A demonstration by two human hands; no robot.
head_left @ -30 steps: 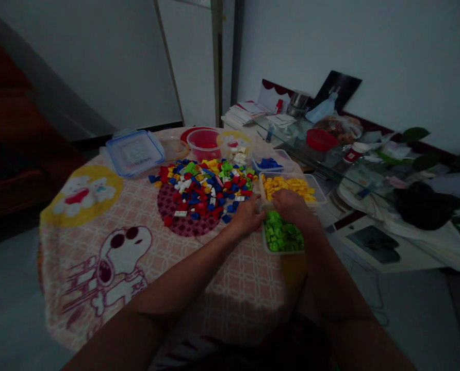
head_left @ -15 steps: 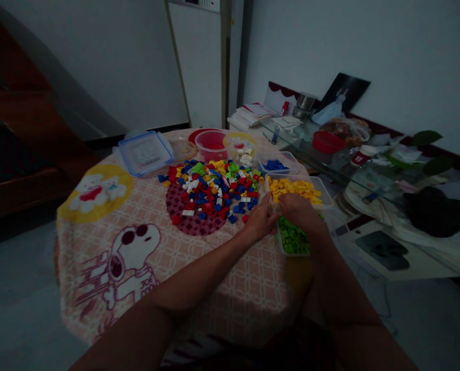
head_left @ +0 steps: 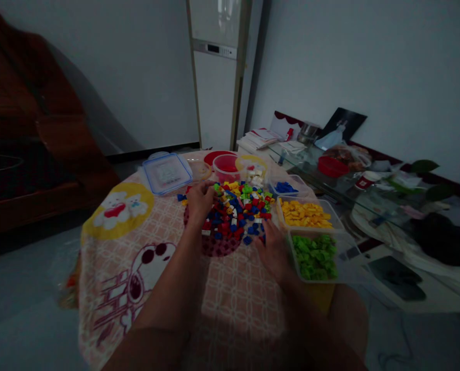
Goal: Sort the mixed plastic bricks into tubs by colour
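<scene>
My left hand [head_left: 199, 198] rests fingers-down on the far-left edge of the mixed brick pile [head_left: 235, 211]; grip indiscernible. My right hand [head_left: 273, 251] lies open, flat on the tablecloth [head_left: 233, 293], touching the pile's near edge, beside the green-brick tub [head_left: 315, 256].

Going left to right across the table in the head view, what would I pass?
Blue-rimmed lid → left hand → pile of mixed bricks → right hand → tub of green bricks.
</scene>
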